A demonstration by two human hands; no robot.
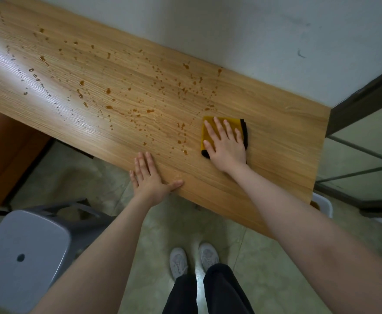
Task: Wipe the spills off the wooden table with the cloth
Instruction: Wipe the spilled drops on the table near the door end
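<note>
Pressing flat on the yellow cloth (208, 130), the right hand (226, 146) has fingers spread straight. Cloth lies near the table (276, 137) end, brown spills (108, 91) scattered beside it. Left hand (150, 177) rests open-palmed on the table's near edge.

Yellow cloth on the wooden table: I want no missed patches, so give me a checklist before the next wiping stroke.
1. Folded yellow cloth with black edging flat on the wooden table: ok.
2. Right hand pressing it with spread fingers: ok.
3. Left hand bracing the table's near edge, off the spills: ok.
4. Brown droplets cleared: not ok, many lie left of the cloth.
5. Cloth dry enough: cannot tell.
</note>
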